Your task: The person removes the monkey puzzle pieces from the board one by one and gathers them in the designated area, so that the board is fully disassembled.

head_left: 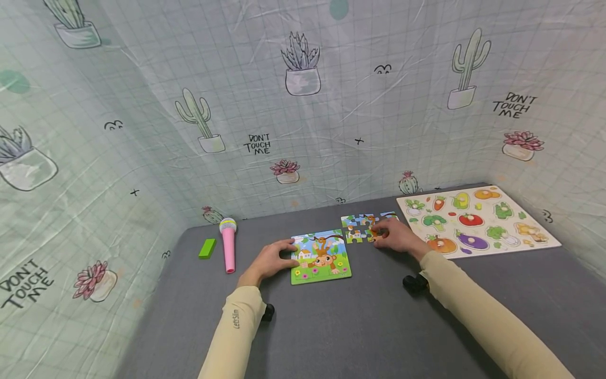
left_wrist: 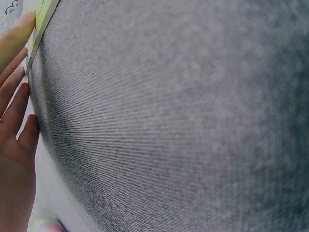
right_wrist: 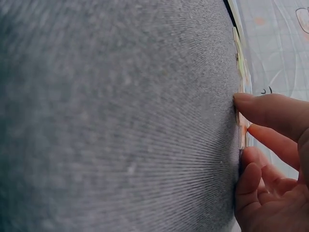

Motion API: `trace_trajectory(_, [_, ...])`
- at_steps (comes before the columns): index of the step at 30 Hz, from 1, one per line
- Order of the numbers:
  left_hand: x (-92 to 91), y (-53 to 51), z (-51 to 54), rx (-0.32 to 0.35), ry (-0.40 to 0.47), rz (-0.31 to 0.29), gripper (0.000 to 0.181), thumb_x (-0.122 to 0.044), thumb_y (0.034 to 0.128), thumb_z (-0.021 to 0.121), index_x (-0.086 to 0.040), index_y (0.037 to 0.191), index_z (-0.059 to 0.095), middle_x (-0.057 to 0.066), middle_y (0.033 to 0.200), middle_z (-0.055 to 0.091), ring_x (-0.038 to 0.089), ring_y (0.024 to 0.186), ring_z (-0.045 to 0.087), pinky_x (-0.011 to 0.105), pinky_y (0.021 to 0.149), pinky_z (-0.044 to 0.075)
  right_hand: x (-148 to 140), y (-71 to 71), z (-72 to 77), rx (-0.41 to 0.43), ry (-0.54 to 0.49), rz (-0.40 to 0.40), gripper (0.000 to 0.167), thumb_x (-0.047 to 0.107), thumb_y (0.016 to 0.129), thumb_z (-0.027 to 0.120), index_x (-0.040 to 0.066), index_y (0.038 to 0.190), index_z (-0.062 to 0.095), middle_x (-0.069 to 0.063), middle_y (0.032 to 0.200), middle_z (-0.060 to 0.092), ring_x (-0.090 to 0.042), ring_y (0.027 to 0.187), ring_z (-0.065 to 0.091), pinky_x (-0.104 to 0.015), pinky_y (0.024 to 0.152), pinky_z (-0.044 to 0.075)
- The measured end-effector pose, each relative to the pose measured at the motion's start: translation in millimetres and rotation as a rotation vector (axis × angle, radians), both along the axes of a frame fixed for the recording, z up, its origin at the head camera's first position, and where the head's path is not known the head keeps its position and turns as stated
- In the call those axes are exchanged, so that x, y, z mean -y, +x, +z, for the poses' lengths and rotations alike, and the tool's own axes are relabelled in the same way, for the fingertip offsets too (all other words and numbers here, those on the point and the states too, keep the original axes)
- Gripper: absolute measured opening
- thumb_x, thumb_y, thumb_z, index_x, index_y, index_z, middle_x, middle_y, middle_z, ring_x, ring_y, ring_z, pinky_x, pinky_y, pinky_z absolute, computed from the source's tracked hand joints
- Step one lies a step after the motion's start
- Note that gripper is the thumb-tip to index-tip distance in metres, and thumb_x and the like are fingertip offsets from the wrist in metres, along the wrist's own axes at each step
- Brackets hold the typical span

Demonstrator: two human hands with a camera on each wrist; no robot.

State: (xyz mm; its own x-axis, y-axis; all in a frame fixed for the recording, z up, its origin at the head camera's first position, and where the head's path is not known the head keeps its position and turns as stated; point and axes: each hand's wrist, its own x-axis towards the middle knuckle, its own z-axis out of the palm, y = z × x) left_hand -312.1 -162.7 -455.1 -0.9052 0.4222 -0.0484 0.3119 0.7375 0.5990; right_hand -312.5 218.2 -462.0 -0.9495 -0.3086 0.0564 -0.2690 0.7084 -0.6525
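Observation:
A square puzzle board with a monkey picture lies on the grey table. My left hand rests at its left edge, thumb and fingers fairly straight; the left wrist view shows the fingers against the board's edge. To the right lie several loose jigsaw pieces, with gaps between some. My right hand pinches a jigsaw piece at their right side, partly hidden by the fingers. In the right wrist view, thumb and index finger touch the edges of thin pieces.
A large vegetable picture board lies on the right, close behind my right hand. On the left are a pink toy microphone and a green block. A cactus-print curtain encloses the table's back and sides.

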Motion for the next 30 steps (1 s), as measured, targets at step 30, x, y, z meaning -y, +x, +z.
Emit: trace_trajectory(30, [-0.4, -0.1, 0.4, 0.007, 0.001, 0.006, 0.043, -0.028, 0.0828, 0.079, -0.011, 0.121, 0.07, 0.004, 0.146, 0.05, 0.029, 0.139, 0.038, 0.049, 0.113, 0.03, 5.7, 4.0, 0.8, 0.009, -0.021, -0.04, 0.044, 0.009, 0.083, 0.077, -0.008, 0.122, 0.064, -0.025, 0.117, 0.057, -0.027, 0.09, 0.061, -0.04, 0.074, 0.051])
